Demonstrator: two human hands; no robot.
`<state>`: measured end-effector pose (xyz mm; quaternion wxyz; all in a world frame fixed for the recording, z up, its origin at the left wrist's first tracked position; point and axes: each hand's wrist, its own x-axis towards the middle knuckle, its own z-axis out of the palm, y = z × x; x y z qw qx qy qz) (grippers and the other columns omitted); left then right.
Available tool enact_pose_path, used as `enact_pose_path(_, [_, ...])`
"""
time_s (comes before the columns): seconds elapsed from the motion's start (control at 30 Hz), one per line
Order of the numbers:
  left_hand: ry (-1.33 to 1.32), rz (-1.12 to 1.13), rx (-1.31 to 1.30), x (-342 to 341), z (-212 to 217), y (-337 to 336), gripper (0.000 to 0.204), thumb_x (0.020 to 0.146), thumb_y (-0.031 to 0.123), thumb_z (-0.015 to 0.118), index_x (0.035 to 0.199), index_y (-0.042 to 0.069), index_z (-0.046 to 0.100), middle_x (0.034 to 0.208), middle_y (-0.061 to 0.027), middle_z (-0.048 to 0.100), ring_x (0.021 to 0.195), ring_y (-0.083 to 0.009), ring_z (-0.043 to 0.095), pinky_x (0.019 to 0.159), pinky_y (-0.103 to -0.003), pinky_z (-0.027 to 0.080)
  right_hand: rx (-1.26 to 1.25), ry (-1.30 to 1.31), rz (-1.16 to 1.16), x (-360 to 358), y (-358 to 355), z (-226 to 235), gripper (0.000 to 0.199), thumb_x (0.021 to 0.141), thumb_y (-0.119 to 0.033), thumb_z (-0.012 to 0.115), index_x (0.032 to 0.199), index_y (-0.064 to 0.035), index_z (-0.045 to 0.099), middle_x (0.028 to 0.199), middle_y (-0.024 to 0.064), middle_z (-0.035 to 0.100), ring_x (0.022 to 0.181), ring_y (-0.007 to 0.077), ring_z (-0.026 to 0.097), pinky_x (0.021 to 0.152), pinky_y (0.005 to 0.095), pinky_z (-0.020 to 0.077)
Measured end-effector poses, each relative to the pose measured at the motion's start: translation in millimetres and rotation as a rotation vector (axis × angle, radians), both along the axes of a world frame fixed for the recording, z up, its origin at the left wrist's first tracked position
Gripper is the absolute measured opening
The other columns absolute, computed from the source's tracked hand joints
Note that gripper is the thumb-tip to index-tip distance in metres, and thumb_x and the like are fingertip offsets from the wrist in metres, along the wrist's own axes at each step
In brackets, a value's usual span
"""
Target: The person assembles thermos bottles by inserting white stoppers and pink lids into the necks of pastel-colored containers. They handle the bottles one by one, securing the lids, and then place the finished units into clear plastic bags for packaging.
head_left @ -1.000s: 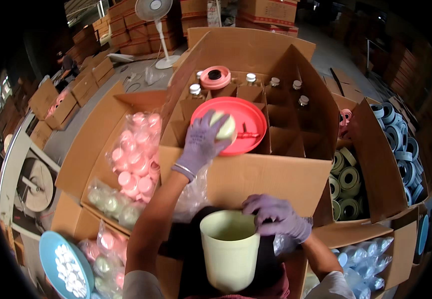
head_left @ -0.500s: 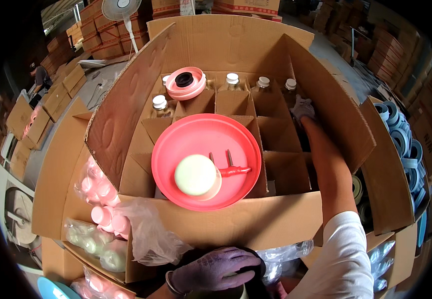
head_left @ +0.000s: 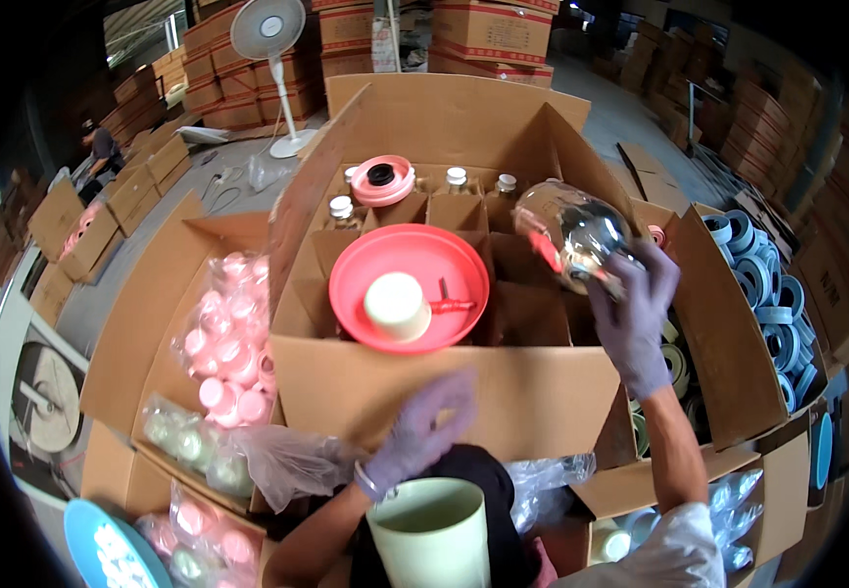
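Observation:
My right hand (head_left: 638,306), in a purple-grey glove, grips a clear glass bottle (head_left: 576,230) tilted over the right side of a divided cardboard box (head_left: 444,397). Light glares off the bottle and its near end is blurred. My left hand (head_left: 431,419), gloved too, hangs at the box's front wall with loosely bent fingers and nothing seen in it. Below it stands a pale green container (head_left: 431,534) at my lap. A pink-red dish (head_left: 459,260) rests on the box dividers, with a cream cup (head_left: 397,306) and a small red handled tool (head_left: 452,304) in it.
White-capped bottles (head_left: 457,179) stand in the far compartments beside a pink ring-shaped part (head_left: 400,176). Bagged pink parts (head_left: 233,333) fill a box at left; blue rings (head_left: 782,314) fill one at right. A fan (head_left: 275,59) and a person (head_left: 101,152) are farther off.
My right hand has come up out of the box's right side with the bottle. My left hand has risen off the pale green container, and the view has shifted.

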<state>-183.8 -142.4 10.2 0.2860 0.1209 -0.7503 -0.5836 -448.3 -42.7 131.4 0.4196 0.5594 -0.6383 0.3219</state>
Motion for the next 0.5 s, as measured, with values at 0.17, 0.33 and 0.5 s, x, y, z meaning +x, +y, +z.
enact_pose_path(0.17, [0.418,0.037,0.406,5,58,13,0.100,0.084,0.034,0.075,0.156,0.007,0.011,0.156,-0.0118,0.026,0.140,-0.0224,0.033,0.113,-0.037,0.035,-0.388,-1.338,0.595,84,91,-23,0.036,0.088,-0.003,0.063,0.120,-0.0048,0.048,0.114,0.0082,0.051,0.094,0.0166,0.058,0.085,0.0318,0.0511])
enact_pose_path(0.33, [0.327,0.306,-0.188,66,87,-11,0.079,0.087,0.037,0.070,0.147,0.000,0.034,0.146,-0.0130,0.040,0.135,-0.0229,0.039,0.114,-0.036,0.031,-0.007,-1.568,0.631,155,95,-84,0.032,0.097,-0.017,0.052,0.127,-0.0092,0.044,0.117,0.0048,0.049,0.101,0.0134,0.050,0.087,0.0278,0.0452])
enact_pose_path(0.5, [-0.051,0.173,-0.043,111,140,0,0.068,0.084,0.034,0.073,0.137,0.000,0.048,0.132,-0.0093,0.055,0.125,-0.0188,0.050,0.108,-0.033,0.038,0.490,-1.159,0.793,169,111,-103,0.036,0.090,-0.002,0.051,0.125,0.0008,0.051,0.117,0.0156,0.054,0.112,0.0263,0.054,0.101,0.0339,0.0421])
